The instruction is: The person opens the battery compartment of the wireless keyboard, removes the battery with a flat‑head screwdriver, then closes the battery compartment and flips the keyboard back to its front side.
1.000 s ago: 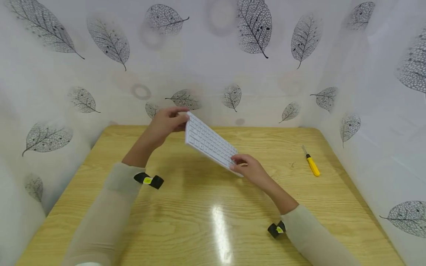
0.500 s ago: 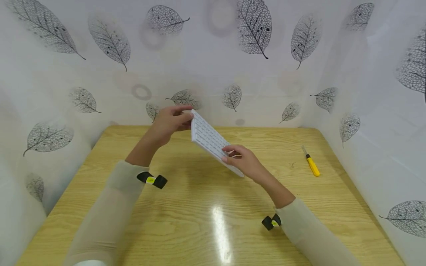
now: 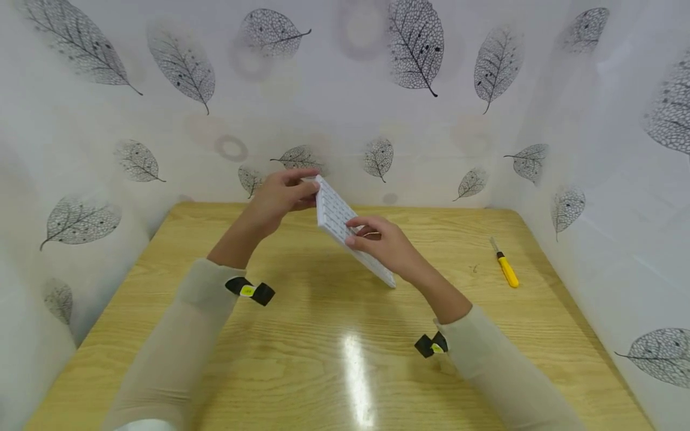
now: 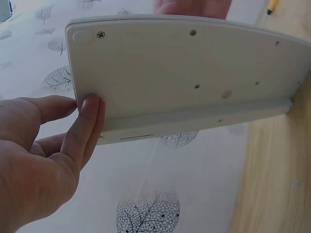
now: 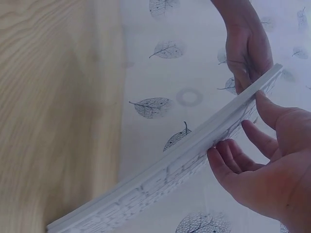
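A white keyboard stands tilted over the table, its left end raised and its right end low, close to the wood. My left hand grips the raised end, thumb at the edge and fingers on the underside. That underside, with several small screws and a thick ridge, fills much of the left wrist view, where the keyboard hides most of the other hand. My right hand touches the key side midway along with bent fingers, its thumb by the near edge. In the right wrist view its fingertips meet the keys.
A screwdriver with a yellow handle lies at the right on the wooden table. White leaf-patterned sheeting hangs behind the table and along both sides.
My right hand has slid up and left along the keyboard from its low end to the middle. My left hand has shifted slightly right, and the keyboard has turned more edge-on.
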`<state>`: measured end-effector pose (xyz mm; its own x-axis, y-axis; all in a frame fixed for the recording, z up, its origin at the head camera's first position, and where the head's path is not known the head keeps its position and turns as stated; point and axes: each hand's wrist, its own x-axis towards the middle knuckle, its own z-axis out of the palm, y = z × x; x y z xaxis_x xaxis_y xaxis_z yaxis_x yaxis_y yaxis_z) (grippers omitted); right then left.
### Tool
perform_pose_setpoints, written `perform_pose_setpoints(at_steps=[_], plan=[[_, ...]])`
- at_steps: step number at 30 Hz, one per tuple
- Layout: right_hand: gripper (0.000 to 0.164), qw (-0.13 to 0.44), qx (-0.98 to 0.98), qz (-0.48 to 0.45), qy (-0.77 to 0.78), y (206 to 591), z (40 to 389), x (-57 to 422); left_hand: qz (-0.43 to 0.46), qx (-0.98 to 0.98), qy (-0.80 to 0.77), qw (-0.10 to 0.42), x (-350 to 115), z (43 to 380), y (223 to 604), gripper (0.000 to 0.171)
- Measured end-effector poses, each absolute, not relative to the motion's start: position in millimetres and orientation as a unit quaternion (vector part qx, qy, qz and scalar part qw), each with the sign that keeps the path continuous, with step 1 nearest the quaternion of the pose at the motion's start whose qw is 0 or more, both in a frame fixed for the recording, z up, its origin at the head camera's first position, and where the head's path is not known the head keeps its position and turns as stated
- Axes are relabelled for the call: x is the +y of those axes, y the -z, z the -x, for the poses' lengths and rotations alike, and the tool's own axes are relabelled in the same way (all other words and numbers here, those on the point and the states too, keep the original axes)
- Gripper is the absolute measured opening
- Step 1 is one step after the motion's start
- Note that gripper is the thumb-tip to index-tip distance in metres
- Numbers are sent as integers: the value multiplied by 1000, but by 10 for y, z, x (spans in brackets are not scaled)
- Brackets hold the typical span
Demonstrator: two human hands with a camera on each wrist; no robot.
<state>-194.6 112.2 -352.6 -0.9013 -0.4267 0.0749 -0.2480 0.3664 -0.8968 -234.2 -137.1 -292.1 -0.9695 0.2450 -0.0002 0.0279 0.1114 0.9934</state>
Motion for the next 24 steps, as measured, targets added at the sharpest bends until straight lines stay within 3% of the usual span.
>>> perform_pose_setpoints(at_steps=[15, 24], plan=[[43, 73, 807, 232, 538, 3373, 1997, 1131, -88, 719, -683, 95, -1277, 2354, 2840, 47], [48, 87, 794, 226, 558, 3323, 1996, 1156, -109, 721, -680, 72, -1205, 2343, 2721, 47]])
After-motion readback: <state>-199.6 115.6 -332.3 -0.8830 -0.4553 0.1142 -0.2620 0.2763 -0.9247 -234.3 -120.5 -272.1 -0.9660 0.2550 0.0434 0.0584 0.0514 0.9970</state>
